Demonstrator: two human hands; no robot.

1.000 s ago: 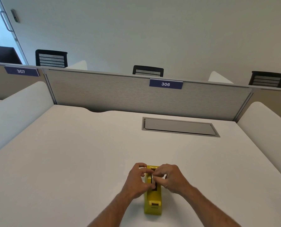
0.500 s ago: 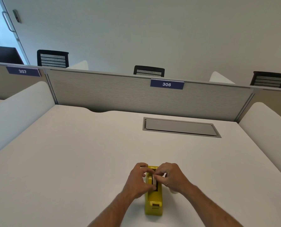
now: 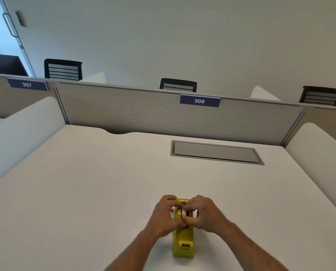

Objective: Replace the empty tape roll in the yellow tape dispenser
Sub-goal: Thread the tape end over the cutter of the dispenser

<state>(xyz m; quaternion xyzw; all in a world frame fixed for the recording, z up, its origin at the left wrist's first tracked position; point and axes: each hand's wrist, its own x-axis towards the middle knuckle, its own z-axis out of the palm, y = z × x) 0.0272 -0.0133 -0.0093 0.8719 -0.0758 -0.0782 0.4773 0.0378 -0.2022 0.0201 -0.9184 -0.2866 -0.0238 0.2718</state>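
The yellow tape dispenser [image 3: 183, 243] lies lengthwise on the white desk [image 3: 85, 192], cutter end toward me. A pale tape roll [image 3: 182, 213] sits in the slot of its upper half, mostly covered by fingers. My left hand [image 3: 164, 216] curls against the dispenser's left side, with the thumb at the roll. From the right, my right hand [image 3: 203, 215] pinches the roll between its fingertips. Whether the roll is seated or lifted I cannot tell.
A grey cable hatch [image 3: 216, 152] is set into the desk beyond the dispenser. A grey partition [image 3: 163, 114] with a blue label 306 closes the back. White side dividers [image 3: 319, 149] flank the desk. Black chair backs show behind the partition.
Both hands stay on the dispenser. The fingers have shifted a little around the roll; the dispenser itself has not moved.
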